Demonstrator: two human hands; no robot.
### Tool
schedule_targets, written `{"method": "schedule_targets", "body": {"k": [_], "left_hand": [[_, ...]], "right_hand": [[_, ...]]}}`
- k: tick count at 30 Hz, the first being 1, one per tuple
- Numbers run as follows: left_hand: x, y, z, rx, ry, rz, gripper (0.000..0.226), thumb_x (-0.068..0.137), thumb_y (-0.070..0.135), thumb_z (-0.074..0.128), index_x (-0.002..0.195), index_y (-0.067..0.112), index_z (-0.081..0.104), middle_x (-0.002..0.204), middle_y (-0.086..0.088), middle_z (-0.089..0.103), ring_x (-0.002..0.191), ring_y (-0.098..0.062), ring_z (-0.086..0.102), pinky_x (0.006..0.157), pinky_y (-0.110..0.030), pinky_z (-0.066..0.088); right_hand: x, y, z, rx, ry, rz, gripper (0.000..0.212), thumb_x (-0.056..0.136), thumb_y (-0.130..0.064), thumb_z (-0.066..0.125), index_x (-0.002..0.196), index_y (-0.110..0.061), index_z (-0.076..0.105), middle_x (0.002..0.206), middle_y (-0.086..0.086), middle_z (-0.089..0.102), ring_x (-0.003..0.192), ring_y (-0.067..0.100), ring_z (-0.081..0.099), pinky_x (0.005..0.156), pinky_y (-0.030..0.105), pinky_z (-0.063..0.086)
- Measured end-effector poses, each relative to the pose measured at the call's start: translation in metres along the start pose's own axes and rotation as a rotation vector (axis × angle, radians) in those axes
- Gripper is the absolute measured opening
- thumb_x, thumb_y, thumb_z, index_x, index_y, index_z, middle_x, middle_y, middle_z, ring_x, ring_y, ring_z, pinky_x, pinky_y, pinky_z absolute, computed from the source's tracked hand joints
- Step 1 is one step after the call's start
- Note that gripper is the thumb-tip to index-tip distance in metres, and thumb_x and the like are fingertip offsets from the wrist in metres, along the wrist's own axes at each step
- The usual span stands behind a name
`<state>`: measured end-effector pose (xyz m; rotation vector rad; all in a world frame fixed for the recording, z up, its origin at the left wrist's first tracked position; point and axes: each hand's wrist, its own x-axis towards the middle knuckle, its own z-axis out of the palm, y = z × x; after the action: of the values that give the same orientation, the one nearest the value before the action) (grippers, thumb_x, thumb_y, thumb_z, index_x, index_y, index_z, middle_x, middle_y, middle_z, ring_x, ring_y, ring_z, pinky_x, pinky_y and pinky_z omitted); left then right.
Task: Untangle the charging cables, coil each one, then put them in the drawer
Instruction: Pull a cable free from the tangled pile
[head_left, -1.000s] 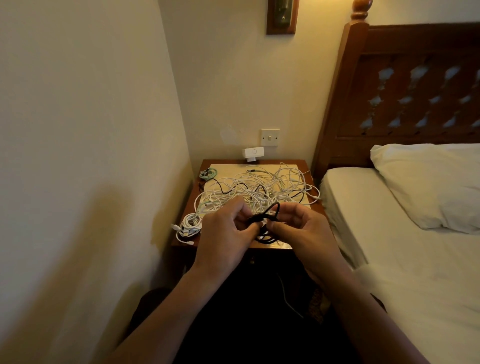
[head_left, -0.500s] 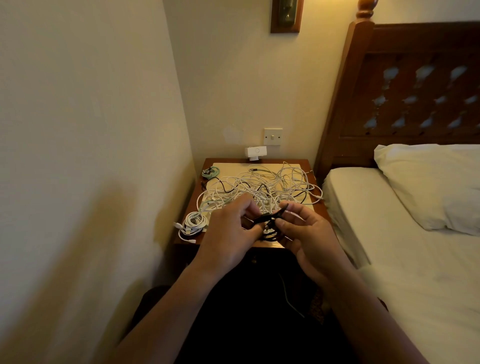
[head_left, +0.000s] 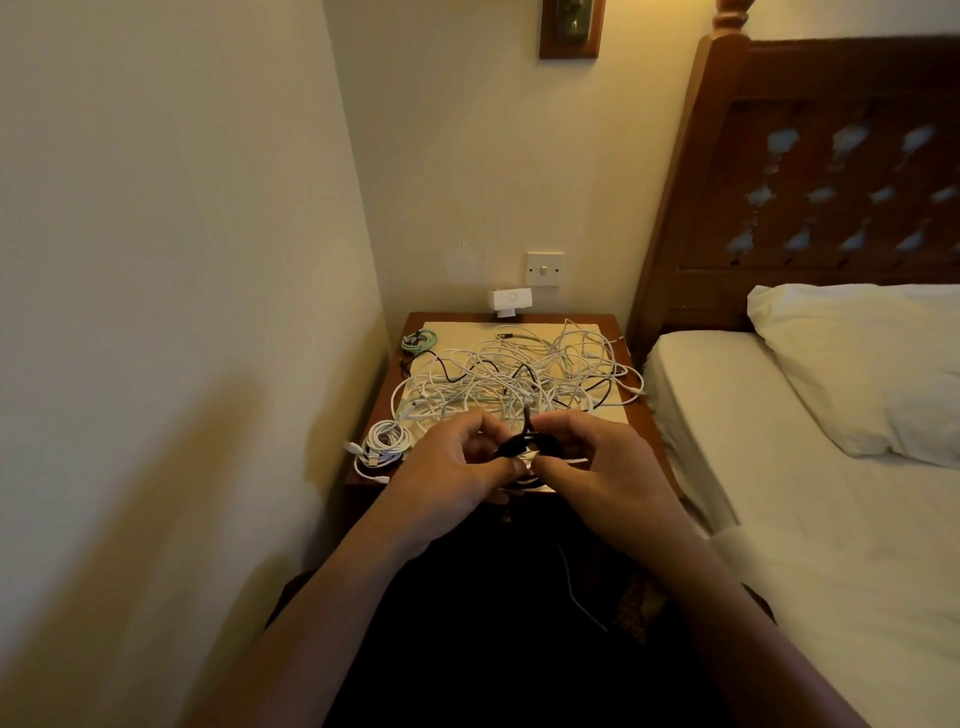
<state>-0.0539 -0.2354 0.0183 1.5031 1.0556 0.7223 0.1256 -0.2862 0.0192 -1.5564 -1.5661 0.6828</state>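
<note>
Pinching a small black cable (head_left: 524, 448) between left hand (head_left: 452, 470) and right hand (head_left: 597, 462), just over the near edge of the nightstand (head_left: 652, 436). Coiling step, probably (white tangle (head_left: 519, 374) lying behind). Next: securing the loose end, then the drawer.

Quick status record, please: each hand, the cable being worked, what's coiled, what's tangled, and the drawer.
left hand: pinches the black cable
right hand: pinches the same cable from the other side
black cable: bunched in loops between both hands, over the nightstand front edge
tangle: white cables with a few dark strands, spread across the mat
coiled: white coil front-left; green coil back-left
drawer: not visible
</note>
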Motion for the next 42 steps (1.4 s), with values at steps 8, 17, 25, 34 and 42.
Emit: {"method": "schedule_targets", "body": {"k": [8,17,25,34,42], "left_hand": [[-0.006,0.010,-0.007,-0.414,-0.107,-0.139,0.044,0.089,-0.002,0.071,0.129,0.008,0.055,0.100,-0.019,0.075,0.089,-0.031,0.075,0.085,-0.040,0.062],[0.002,-0.004,0.000,-0.293,0.143,-0.093,0.020,0.097,0.002,0.059,0.111,0.009,0.072,0.082,-0.015,0.069,0.078,-0.026,0.065,0.084,-0.048,0.060],[0.007,-0.015,0.003,-0.312,0.247,-0.014,0.022,0.098,0.002,0.053,0.108,0.010,0.071,0.077,-0.013,0.065,0.071,-0.019,0.061,0.073,-0.034,0.056],[0.004,-0.018,0.014,-0.822,0.024,-0.179,0.022,0.093,-0.004,0.042,0.107,0.006,0.056,0.077,-0.012,0.061,0.066,-0.020,0.063,0.072,-0.039,0.053],[0.000,-0.028,0.009,-0.358,-0.004,-0.169,0.021,0.094,0.003,0.065,0.112,0.012,0.058,0.086,-0.014,0.072,0.076,-0.018,0.066,0.068,-0.027,0.050]], "right_hand": [[0.000,-0.010,0.002,-0.376,-0.101,-0.246,0.031,0.102,-0.018,0.059,0.131,-0.023,0.068,0.112,-0.001,0.076,0.097,0.018,0.067,0.085,0.040,0.054],[-0.004,0.010,0.005,-0.372,0.074,-0.389,0.025,0.100,-0.017,0.066,0.124,-0.020,0.073,0.108,-0.003,0.077,0.094,0.009,0.071,0.080,0.026,0.059],[-0.012,0.017,0.000,-0.204,0.177,-0.306,0.026,0.086,-0.008,0.081,0.106,-0.025,0.078,0.099,-0.015,0.074,0.094,-0.002,0.068,0.082,0.015,0.055],[-0.013,0.023,0.011,0.246,0.072,0.088,0.004,0.091,-0.021,0.078,0.092,-0.021,0.074,0.087,-0.002,0.078,0.084,0.015,0.076,0.074,0.029,0.061],[-0.007,0.028,0.013,0.185,0.006,0.089,0.019,0.090,-0.010,0.077,0.104,-0.023,0.075,0.092,-0.010,0.079,0.087,0.003,0.075,0.077,0.023,0.059]]}}
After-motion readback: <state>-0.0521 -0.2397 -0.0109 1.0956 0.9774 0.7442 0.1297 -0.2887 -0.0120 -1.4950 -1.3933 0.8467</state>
